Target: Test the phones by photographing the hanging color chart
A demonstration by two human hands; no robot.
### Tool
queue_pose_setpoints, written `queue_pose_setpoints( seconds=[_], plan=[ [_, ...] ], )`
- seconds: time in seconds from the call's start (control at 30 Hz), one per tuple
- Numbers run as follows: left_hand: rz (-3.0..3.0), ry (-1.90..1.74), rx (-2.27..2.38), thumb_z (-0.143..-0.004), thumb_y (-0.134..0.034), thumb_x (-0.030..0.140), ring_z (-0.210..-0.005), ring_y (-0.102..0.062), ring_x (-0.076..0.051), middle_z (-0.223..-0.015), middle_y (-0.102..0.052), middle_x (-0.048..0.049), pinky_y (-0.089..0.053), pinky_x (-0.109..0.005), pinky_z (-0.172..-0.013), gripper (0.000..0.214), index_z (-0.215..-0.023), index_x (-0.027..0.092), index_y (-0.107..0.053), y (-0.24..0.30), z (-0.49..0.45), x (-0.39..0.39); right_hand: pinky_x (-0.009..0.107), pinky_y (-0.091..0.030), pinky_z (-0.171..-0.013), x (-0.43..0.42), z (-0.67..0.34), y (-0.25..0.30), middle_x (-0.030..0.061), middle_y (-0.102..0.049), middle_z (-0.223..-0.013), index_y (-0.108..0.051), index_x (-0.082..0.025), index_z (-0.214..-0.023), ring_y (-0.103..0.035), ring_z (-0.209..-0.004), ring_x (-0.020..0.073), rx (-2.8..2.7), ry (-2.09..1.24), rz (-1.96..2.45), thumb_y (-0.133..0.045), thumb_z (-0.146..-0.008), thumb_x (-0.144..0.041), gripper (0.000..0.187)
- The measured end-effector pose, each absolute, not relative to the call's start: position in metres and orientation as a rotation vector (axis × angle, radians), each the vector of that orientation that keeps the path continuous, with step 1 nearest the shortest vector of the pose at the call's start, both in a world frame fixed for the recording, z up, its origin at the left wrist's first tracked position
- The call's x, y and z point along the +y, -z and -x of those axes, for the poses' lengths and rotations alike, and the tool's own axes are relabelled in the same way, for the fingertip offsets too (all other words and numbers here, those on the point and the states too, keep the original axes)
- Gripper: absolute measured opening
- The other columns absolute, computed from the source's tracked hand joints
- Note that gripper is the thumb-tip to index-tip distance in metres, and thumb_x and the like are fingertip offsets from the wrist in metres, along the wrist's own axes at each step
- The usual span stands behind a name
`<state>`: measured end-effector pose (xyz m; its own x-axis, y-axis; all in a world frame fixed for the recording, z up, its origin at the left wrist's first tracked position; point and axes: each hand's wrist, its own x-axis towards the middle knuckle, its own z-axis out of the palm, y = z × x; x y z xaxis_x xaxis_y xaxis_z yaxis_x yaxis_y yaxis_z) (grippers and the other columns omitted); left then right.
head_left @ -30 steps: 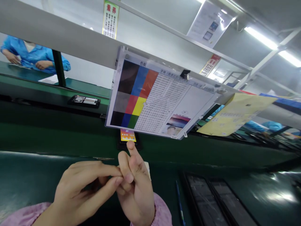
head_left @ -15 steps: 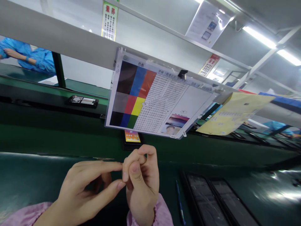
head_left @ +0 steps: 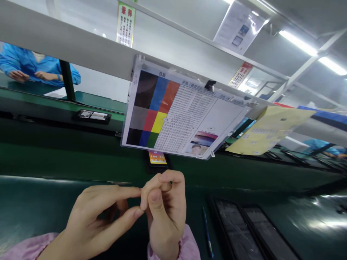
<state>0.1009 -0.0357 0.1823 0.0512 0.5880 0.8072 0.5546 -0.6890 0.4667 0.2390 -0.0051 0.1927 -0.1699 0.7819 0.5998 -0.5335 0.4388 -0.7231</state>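
A: ok what are the hands doing? can't work it out

B: left hand point(head_left: 92, 207) has thumb and forefinger reaching across, only a narrow gap between the tips, right up at the curled fingers of the right hand point(head_left: 169, 213). Can't tell if anything tiny is pinched there, the fingertips cover it. Left's other fingers are mostly hidden behind too.

A: and the phone point(head_left: 157, 158)?

B: just beyond the right hand, screen lit, well under the hanging chart point(head_left: 173, 112). The chart's bottom edge hides the top of it. There's something dark around it, too murky to say what.

A: stuff on the right?

B: blue pen point(head_left: 207, 233), then two dark trays point(head_left: 238, 231) cut off by the bottom edge. Glossy inside, can't make out the contents. Back left, a co-worker point(head_left: 38, 66) in blue, head hidden by the beam point(head_left: 89, 47).
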Motion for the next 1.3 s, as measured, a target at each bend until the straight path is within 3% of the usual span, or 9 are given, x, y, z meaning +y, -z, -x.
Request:
queue_pose_setpoints(
  seconds=[0.17, 0.27, 0.37, 0.53, 0.77, 1.0, 1.17, 1.3],
  plan=[
    [-2.134, -1.964, 1.236, -0.091, -0.070, 0.010, -0.056, -0.060, -0.007, -0.075, -0.061, 0.0043, -0.047, -0.017, -0.051, 0.014, -0.096, 0.021, -0.062, -0.176, -0.103, -0.034, 0.026, -0.042, -0.057, 0.000, -0.256, -0.200, -0.0013, -0.066, -0.085, -0.054, -0.032, -0.122, -0.047, -0.057, 0.0127, -1.537, -1.129, 0.349, -0.059, -0.107, -0.025, 0.017],
    [-2.143, -2.091, 1.259, -0.088, -0.070, 0.001, -0.069, -0.063, -0.006, -0.085, -0.059, 0.0030, -0.051, -0.015, -0.060, 0.029, -0.082, 0.021, -0.050, -0.175, -0.104, -0.036, 0.026, -0.040, -0.056, 0.001, -0.264, -0.205, 0.0000, -0.069, -0.092, -0.052, -0.032, -0.127, -0.053, -0.065, 0.0140, -1.655, -1.022, 0.418, -0.058, -0.106, -0.021, 0.025],
    [-2.229, -2.114, 1.309, -0.089, -0.065, -0.003, -0.066, -0.061, -0.001, -0.091, -0.057, 0.0048, -0.050, -0.011, -0.059, 0.036, -0.077, 0.021, -0.042, -0.176, -0.104, -0.038, 0.026, -0.041, -0.055, 0.000, -0.268, -0.209, -0.0009, -0.071, -0.096, -0.051, -0.034, -0.129, -0.054, -0.063, 0.0131, -1.722, -0.915, 0.448, -0.057, -0.105, -0.015, 0.031],
    [-2.370, -2.038, 1.227, -0.091, -0.062, -0.002, -0.060, -0.066, -0.002, -0.090, -0.060, 0.0055, -0.053, -0.012, -0.055, 0.034, -0.078, 0.022, -0.042, -0.178, -0.103, -0.035, 0.028, -0.043, -0.053, 0.000, -0.272, -0.211, -0.0011, -0.072, -0.095, -0.048, -0.034, -0.132, -0.054, -0.059, 0.0136, -1.877, -0.722, 0.493, -0.059, -0.103, -0.007, 0.041],
    [-2.288, -1.965, 1.181, -0.092, -0.064, 0.002, -0.063, -0.069, -0.004, -0.095, -0.068, 0.0030, -0.053, -0.013, -0.056, 0.028, -0.084, 0.023, -0.046, -0.179, -0.097, -0.032, 0.027, -0.037, -0.046, 0.001, -0.274, -0.210, -0.0033, -0.070, -0.092, -0.049, -0.032, -0.125, -0.044, -0.051, 0.0110, -1.895, -0.652, 0.530, -0.059, -0.102, -0.008, 0.034],
    [-2.307, -1.960, 1.020, -0.091, -0.064, -0.001, -0.049, -0.057, 0.001, -0.092, -0.069, 0.0037, -0.048, -0.008, -0.048, 0.031, -0.081, 0.021, -0.045, -0.179, -0.097, -0.027, 0.028, -0.031, -0.042, -0.002, -0.273, -0.207, -0.0055, -0.069, -0.092, -0.044, -0.031, -0.124, -0.038, -0.048, 0.0090, -1.895, -0.704, 0.503, -0.053, -0.099, -0.004, 0.038],
    [-2.301, -2.000, 0.974, -0.092, -0.065, 0.000, -0.065, -0.071, -0.003, -0.091, -0.069, 0.0041, -0.055, -0.007, -0.059, 0.031, -0.081, 0.021, -0.045, -0.180, -0.101, -0.023, 0.028, -0.031, -0.042, 0.000, -0.275, -0.206, -0.0070, -0.068, -0.090, -0.044, -0.032, -0.123, -0.037, -0.047, 0.0093, -1.903, -0.704, 0.513, -0.054, -0.099, -0.004, 0.039],
    [-2.364, -2.004, 0.963, -0.094, -0.068, 0.004, -0.064, -0.072, -0.003, -0.087, -0.070, 0.0053, -0.056, -0.006, -0.061, 0.032, -0.080, 0.020, -0.044, -0.182, -0.098, -0.023, 0.028, -0.033, -0.045, 0.000, -0.275, -0.206, -0.0070, -0.069, -0.091, -0.044, -0.033, -0.123, -0.039, -0.049, 0.0097, -1.920, -0.686, 0.533, -0.053, -0.098, -0.004, 0.039]
  ],
)
